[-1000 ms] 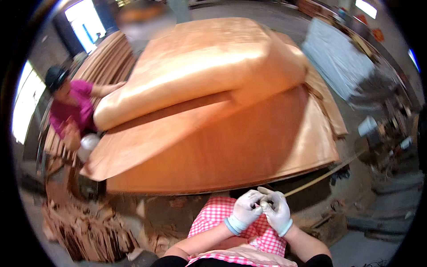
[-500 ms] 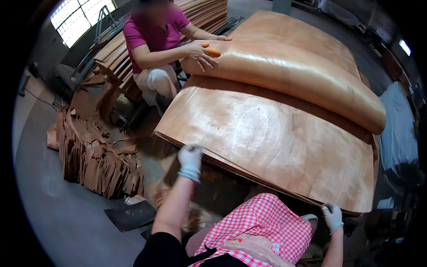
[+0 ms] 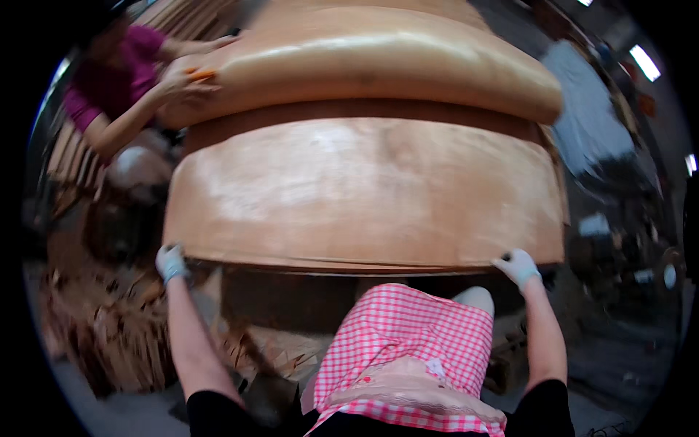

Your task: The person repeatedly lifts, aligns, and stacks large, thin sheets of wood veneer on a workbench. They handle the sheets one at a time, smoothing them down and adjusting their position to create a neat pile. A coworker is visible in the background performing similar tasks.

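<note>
A large tan wood veneer sheet [image 3: 364,193] lies on top of a stack, its near edge running across in front of me. My left hand [image 3: 172,264], in a white glove, is closed at the sheet's near left corner. At the near edge, towards the right end, my gloved right hand [image 3: 520,268] pinches the veneer, fingers closed. Beyond the flat part, veneer curls over into a wide glossy roll [image 3: 378,62]. A co-worker's hand [image 3: 191,84] rests on the roll's left end, with something orange [image 3: 202,75] by its fingers.
The co-worker [image 3: 120,95] in a magenta shirt sits at the far left. Broken veneer scraps [image 3: 124,335] are heaped at lower left. A pale plastic cover [image 3: 586,109] drapes something at the far right. My pink checked apron [image 3: 408,328] is close below the stack.
The view has swung, so the stack now faces me squarely. My left hand has moved outward along the near edge to the left corner. My right hand stays at the edge's right part.
</note>
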`<action>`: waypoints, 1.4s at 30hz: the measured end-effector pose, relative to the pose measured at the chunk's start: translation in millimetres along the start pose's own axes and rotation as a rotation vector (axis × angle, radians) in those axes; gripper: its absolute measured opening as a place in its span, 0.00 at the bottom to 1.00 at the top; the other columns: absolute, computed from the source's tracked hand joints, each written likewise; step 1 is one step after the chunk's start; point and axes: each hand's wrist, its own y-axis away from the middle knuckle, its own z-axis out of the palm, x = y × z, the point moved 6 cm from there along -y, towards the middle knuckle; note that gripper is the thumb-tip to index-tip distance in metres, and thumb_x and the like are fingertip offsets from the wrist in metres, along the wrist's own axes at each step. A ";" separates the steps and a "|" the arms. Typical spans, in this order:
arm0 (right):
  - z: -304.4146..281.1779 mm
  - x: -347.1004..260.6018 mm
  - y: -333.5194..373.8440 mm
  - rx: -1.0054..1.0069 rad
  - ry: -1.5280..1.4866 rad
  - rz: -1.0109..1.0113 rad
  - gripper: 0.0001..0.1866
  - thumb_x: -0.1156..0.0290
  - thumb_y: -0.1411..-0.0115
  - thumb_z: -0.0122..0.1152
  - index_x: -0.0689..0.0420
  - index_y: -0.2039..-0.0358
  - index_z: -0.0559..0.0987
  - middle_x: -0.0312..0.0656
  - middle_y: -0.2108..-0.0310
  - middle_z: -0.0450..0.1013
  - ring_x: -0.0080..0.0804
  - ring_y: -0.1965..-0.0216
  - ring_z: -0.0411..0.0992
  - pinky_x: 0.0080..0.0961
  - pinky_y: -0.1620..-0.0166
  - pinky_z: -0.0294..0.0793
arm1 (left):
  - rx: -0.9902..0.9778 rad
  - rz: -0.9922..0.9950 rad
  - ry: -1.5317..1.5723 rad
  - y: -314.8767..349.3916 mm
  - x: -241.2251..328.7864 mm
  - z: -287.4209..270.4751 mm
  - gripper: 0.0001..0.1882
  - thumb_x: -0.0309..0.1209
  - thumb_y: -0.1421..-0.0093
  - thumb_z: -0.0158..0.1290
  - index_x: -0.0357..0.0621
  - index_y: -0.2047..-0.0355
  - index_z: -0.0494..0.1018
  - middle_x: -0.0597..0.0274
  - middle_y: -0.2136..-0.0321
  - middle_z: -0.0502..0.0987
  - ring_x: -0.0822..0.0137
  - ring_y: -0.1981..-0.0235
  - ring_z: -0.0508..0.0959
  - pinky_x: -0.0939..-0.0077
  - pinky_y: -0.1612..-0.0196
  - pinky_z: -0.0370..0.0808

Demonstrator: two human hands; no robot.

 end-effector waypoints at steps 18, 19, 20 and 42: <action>6.4 -12.5 -7.7 -0.167 -0.071 0.076 0.27 0.48 0.49 0.62 0.59 0.60 0.82 0.54 0.57 0.77 0.49 0.55 0.76 0.41 0.53 0.75 | -0.616 1.124 -0.712 470.7 188.0 369.6 0.46 0.43 0.46 0.56 0.29 0.36 0.50 0.35 0.36 0.53 0.40 0.34 0.51 0.49 0.32 0.44; 9.2 -6.9 -8.1 -0.113 -0.088 0.056 0.26 0.48 0.50 0.61 0.60 0.62 0.82 0.54 0.60 0.77 0.49 0.58 0.77 0.42 0.55 0.75 | -0.708 1.187 -0.659 515.9 196.5 392.2 0.47 0.46 0.46 0.56 0.30 0.36 0.50 0.35 0.36 0.52 0.41 0.34 0.51 0.49 0.31 0.43; 11.4 -1.7 -8.5 -0.120 -0.096 0.067 0.26 0.48 0.49 0.61 0.59 0.62 0.82 0.54 0.60 0.77 0.49 0.58 0.77 0.42 0.55 0.75 | -0.758 1.192 -0.674 543.5 198.3 407.9 0.48 0.48 0.47 0.57 0.30 0.35 0.50 0.36 0.36 0.52 0.41 0.33 0.50 0.49 0.31 0.43; -22.0 358.9 -25.9 0.336 -0.468 0.602 0.24 0.57 0.45 0.63 0.61 0.54 0.78 0.54 0.55 0.75 0.50 0.52 0.73 0.38 0.49 0.71 | -0.880 1.127 -0.758 569.6 188.7 436.7 0.51 0.51 0.51 0.58 0.34 0.34 0.51 0.38 0.35 0.52 0.43 0.33 0.50 0.52 0.32 0.42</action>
